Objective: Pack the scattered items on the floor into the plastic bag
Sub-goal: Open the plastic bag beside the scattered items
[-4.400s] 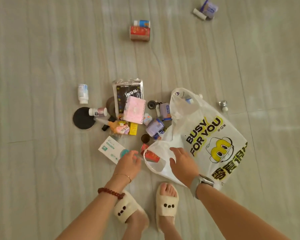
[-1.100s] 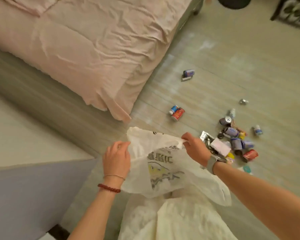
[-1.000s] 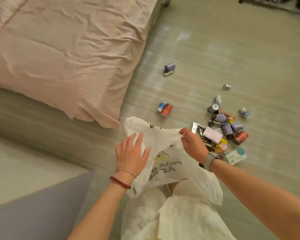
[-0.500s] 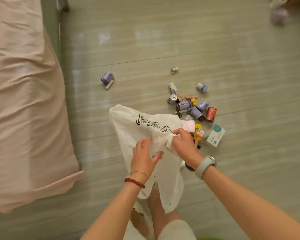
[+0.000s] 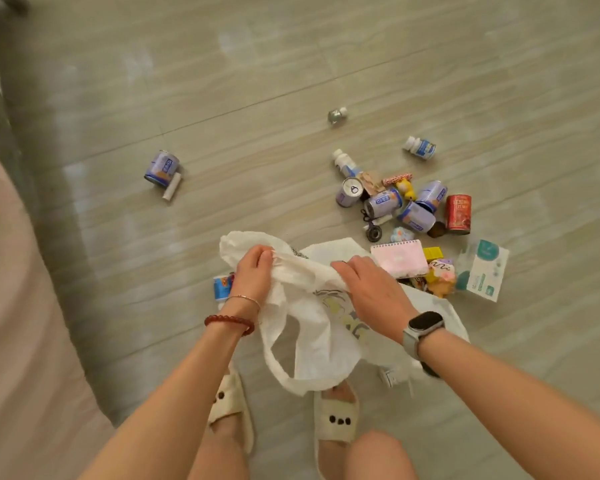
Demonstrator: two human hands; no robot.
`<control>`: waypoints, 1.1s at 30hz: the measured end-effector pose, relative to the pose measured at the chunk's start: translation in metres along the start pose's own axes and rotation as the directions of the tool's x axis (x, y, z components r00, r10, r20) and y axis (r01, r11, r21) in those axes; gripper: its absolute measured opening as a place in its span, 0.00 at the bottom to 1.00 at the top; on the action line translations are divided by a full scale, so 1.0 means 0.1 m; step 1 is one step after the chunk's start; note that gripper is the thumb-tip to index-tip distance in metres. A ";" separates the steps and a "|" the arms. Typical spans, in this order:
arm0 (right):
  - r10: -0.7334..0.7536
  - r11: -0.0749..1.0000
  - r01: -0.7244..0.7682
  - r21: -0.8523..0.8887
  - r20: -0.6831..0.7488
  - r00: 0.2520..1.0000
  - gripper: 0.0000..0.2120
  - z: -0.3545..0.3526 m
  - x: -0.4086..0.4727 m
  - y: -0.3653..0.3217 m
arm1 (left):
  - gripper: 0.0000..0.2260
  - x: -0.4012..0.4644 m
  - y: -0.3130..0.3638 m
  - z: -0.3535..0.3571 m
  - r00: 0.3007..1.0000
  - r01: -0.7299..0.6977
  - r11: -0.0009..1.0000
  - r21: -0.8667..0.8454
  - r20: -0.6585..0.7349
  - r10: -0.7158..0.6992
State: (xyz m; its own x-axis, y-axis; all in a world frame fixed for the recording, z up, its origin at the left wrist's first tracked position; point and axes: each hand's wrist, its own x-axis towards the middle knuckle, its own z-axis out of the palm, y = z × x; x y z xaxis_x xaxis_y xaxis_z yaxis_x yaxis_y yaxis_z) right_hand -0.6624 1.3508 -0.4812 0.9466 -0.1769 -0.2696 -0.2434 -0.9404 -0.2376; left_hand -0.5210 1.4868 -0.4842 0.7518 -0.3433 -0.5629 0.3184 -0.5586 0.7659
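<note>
Bag still being worked open, nothing loaded yet. Thin white printed plastic bag (image 5: 309, 327) now hangs bunched over the slippered feet; half a second ago spread flatter, mouth unfound. Left hand (image 5: 253, 275) pinching the gathered rim, right hand (image 5: 371, 289) curled onto the same fold just beside it. Pile near, beyond the right hand: pink spiral notebook (image 5: 399, 259), red tin can (image 5: 458, 214), purple cans. Lone purple can (image 5: 161, 168) well apart, far left. Likely next: separate the layers, then start loading.
</note>
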 end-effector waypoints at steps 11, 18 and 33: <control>0.393 0.814 -0.290 0.503 -0.108 0.913 0.16 1.58 1.41 0.84 | 0.27 1.77 -1.17 0.07 0.772 -0.547 0.082 0.833 0.463 0.436; 0.268 0.935 -0.221 0.276 -0.144 0.953 0.24 2.31 1.16 0.95 | 0.14 2.16 -1.55 0.15 0.804 -0.281 0.956 0.082 0.564 0.188; 0.225 0.971 -0.203 0.125 -0.199 0.954 0.09 2.55 1.25 0.98 | 0.15 2.07 -2.10 0.24 0.658 -0.623 0.273 0.733 0.303 0.689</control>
State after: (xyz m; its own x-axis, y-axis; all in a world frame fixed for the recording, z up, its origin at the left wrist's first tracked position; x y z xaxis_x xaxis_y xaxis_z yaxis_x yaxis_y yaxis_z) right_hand -0.6220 1.3109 -0.7758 0.8901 -0.4383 -0.1248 -0.4551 -0.8409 -0.2927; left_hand -0.4464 1.5147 -0.7693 0.5391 -0.8399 0.0626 -0.8048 -0.4918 0.3323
